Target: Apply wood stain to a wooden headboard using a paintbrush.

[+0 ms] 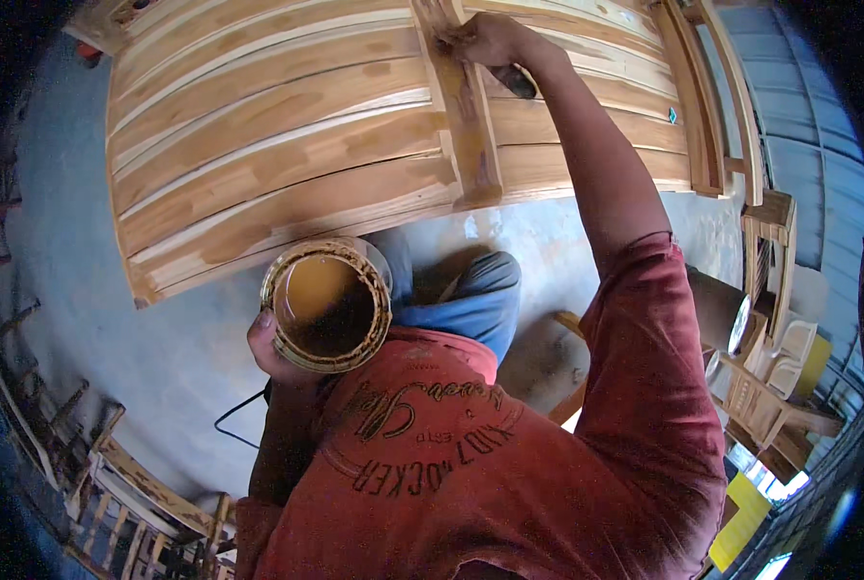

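Note:
My left hand (269, 343) grips a round can (379, 324) by its side, in front of my chest. Drips coat the can's rim, and brownish liquid (321, 290) fills part of it. Farther off, my right hand (497, 41) is closed round a brush with a dark handle (517, 83). The brush's tip, mostly hidden by my fingers, is at the crosspiece (472, 145) of a slatted wooden panel (287, 126). Darker, wet-looking streaks mark this crosspiece and patches of the pale slats.
Along the right stand wooden frames (702, 106), a dark cylindrical container (727, 304) and white plastic chairs (794, 348). Wooden furniture parts (142, 493) lie at the lower left. A thin black cable (234, 425) curves over the grey floor (74, 261).

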A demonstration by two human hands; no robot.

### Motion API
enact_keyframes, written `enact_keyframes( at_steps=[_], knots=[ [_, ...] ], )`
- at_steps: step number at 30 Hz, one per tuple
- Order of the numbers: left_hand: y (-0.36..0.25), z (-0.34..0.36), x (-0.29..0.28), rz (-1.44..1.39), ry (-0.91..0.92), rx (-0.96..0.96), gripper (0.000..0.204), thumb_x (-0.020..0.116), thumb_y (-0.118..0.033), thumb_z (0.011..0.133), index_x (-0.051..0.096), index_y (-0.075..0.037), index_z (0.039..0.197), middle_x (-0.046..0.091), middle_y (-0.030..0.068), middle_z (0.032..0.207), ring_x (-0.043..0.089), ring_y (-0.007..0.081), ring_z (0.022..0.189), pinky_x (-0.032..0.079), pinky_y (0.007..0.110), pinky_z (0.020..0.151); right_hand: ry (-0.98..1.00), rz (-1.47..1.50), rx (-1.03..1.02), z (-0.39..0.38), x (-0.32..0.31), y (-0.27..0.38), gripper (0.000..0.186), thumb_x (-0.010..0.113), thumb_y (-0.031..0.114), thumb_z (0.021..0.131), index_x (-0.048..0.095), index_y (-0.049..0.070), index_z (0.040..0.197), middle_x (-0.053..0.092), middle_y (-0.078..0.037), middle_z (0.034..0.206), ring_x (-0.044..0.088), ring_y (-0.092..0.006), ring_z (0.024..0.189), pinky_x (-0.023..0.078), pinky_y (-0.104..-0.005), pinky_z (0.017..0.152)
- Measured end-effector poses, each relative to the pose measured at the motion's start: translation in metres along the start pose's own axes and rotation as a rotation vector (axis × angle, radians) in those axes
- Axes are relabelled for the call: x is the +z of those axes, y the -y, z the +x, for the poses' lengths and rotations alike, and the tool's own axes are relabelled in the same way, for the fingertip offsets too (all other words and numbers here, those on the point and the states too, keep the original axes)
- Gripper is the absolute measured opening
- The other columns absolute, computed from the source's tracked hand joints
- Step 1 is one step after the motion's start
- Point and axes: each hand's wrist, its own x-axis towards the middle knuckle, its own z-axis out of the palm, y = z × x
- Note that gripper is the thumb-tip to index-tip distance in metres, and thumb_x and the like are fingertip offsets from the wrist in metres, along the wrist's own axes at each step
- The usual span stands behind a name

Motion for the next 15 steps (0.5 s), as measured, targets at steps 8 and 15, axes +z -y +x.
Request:
enact_keyframes(
  at_steps=[8, 15],
  knots=[
    [-0.001, -0.009, -0.007, 0.07, -0.059, 0.039, 0.051, 0.041, -0.035, 0.085, 0.05, -0.001, 0.122, 0.057, 0.0178, 0.118, 0.054, 0.0282, 0.106, 0.041, 0.041, 0.092, 0.179, -0.042, 0.046, -0.056, 0.04, 0.02, 0.04, 0.057, 0.037, 0.079, 0.066, 0.002, 0.097, 0.06, -0.013, 0.071, 0.05, -0.0264, 0.058, 0.045, -0.0364, 0.061],
    [0.002, -0.004, -0.009, 0.108, -0.08, -0.013, 0.051, 0.04, -0.034, 0.085, 0.05, -0.002, 0.122, 0.057, 0.018, 0.118, 0.054, 0.0283, 0.105, 0.04, 0.041, 0.092, 0.26, 0.136, -0.22, -0.115, 0.025, 0.006, 0.042, 0.062, 0.019, 0.074, 0.061, 0.006, 0.114, 0.061, -0.014, 0.075, 0.049, -0.0266, 0.057, 0.043, -0.0367, 0.06]
  ],
)
